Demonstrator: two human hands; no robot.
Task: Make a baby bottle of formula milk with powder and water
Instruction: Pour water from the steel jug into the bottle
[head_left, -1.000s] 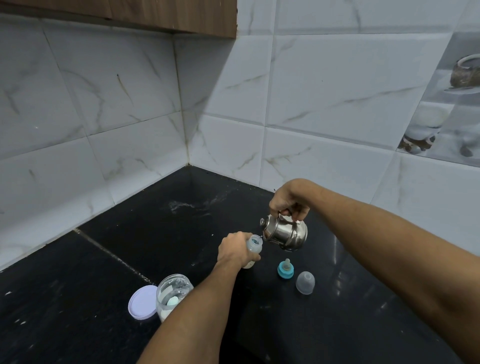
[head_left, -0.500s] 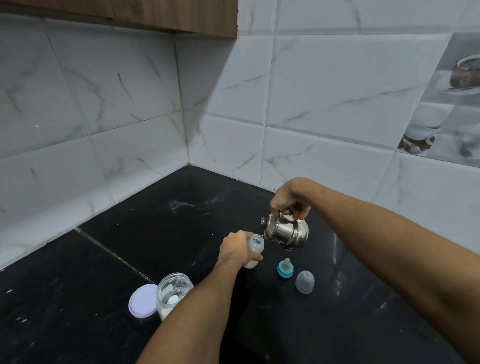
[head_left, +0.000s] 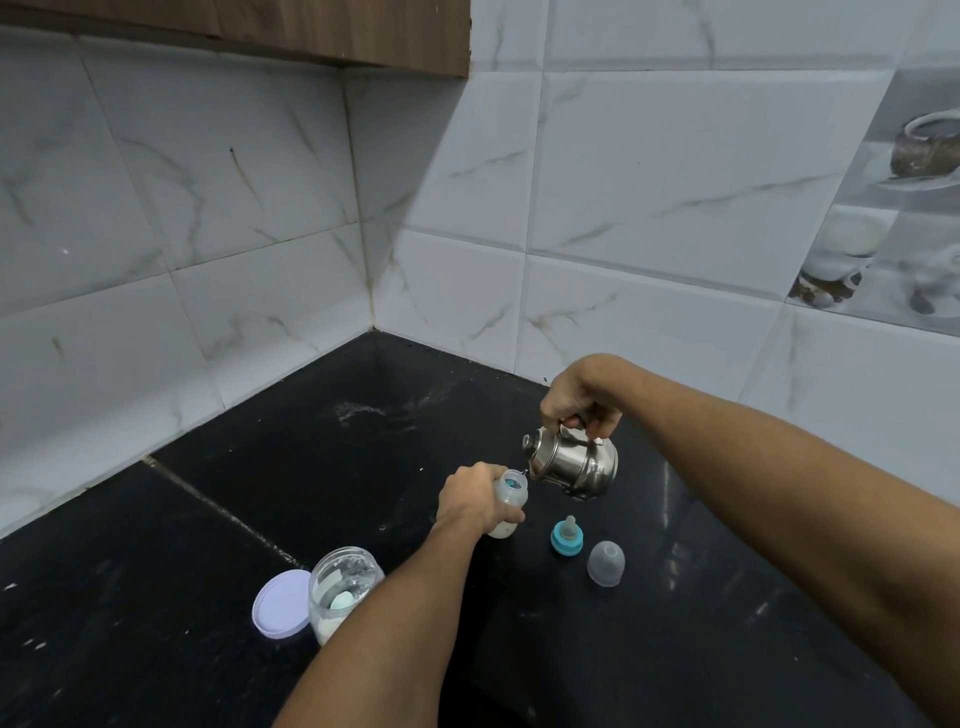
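Both hands grip: the left hand (head_left: 475, 496) wraps the small translucent baby bottle (head_left: 509, 499) on the black stone counter (head_left: 260, 519) — the right hand (head_left: 579, 397) tilts a steel kettle (head_left: 571, 462), spout at its mouth.

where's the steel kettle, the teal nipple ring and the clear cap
steel kettle (head_left: 576, 462), head view, on its shiny round body
teal nipple ring (head_left: 567, 540), head view, on the teal collar under the nipple
clear cap (head_left: 605, 564), head view, on the dome's side

Black stone countertop (head_left: 270, 499), white marble-look wall tiles (head_left: 649, 171), wooden cabinet (head_left: 332, 31) overhead.
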